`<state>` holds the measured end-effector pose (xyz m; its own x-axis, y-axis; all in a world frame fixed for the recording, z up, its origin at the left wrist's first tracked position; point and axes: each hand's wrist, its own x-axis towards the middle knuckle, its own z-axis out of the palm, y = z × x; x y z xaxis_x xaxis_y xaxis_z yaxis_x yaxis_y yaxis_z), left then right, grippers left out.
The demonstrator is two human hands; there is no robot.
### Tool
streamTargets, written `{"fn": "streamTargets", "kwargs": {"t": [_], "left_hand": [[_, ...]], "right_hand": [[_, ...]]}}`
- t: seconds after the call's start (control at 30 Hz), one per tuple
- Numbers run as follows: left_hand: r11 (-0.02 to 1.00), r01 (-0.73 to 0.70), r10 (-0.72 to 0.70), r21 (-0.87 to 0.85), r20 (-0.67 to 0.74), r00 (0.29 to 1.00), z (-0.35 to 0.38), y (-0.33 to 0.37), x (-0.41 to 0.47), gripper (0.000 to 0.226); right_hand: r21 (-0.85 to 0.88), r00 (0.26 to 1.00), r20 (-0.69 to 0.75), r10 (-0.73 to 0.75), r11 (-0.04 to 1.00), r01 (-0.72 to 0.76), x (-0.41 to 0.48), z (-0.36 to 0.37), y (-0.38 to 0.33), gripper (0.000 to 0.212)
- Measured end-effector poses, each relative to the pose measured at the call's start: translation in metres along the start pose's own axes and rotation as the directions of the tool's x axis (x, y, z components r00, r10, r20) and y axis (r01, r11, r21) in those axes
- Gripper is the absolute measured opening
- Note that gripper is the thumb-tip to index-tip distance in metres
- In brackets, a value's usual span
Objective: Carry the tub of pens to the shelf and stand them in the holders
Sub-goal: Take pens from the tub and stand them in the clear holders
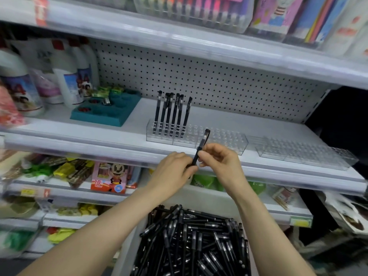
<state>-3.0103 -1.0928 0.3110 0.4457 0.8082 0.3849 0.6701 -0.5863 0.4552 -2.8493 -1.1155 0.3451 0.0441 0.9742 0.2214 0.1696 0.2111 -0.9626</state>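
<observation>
Left hand [175, 170] and right hand [221, 162] both pinch one black pen [200, 149], tilted, before the shelf [258, 124] edge near the clear holder [219, 140] where six pens [171, 114] stand upright; tub [207, 198] of pens below, between the forearms.

Bright even light; blurred, curved edges, sharper centre.
</observation>
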Motion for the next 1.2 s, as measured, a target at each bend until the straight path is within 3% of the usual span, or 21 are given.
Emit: {"fn": "streamTargets", "kwargs": {"t": [0.07,0.17,0.3,0.4,0.83,1.2], "left_hand": [[0.998,-0.050,0.050,0.040,-0.012,0.999,-0.006,-0.005,0.004,0.016],[0.974,-0.106,0.128,0.201,-0.099,0.987,-0.017,-0.016,0.011,0.027],[0.921,-0.079,0.174,0.382,-0.221,0.960,-0.038,-0.032,0.030,0.038],[0.889,-0.056,0.178,0.454,-0.231,0.956,-0.041,-0.048,0.043,0.043],[0.888,-0.024,0.170,0.458,-0.281,0.945,-0.022,-0.065,0.046,0.053],[0.896,-0.009,0.125,0.444,-0.234,0.964,-0.024,-0.057,0.035,0.061]], "right_hand": [[-0.018,1.000,-0.011,-0.027,0.999,0.027,0.005,0.000,-0.006,0.007],[-0.035,0.989,-0.092,-0.115,0.993,0.112,0.020,-0.007,-0.023,0.006],[-0.084,0.950,-0.237,-0.205,0.978,0.191,0.050,-0.021,-0.047,0.003],[-0.123,0.922,-0.303,-0.241,0.969,0.213,0.076,-0.022,-0.056,0.009],[-0.495,0.965,-0.131,-0.227,0.858,0.135,0.124,0.019,0.000,0.005],[-0.599,0.960,-0.119,-0.252,0.790,0.133,0.098,0.017,-0.007,0.028]]}}
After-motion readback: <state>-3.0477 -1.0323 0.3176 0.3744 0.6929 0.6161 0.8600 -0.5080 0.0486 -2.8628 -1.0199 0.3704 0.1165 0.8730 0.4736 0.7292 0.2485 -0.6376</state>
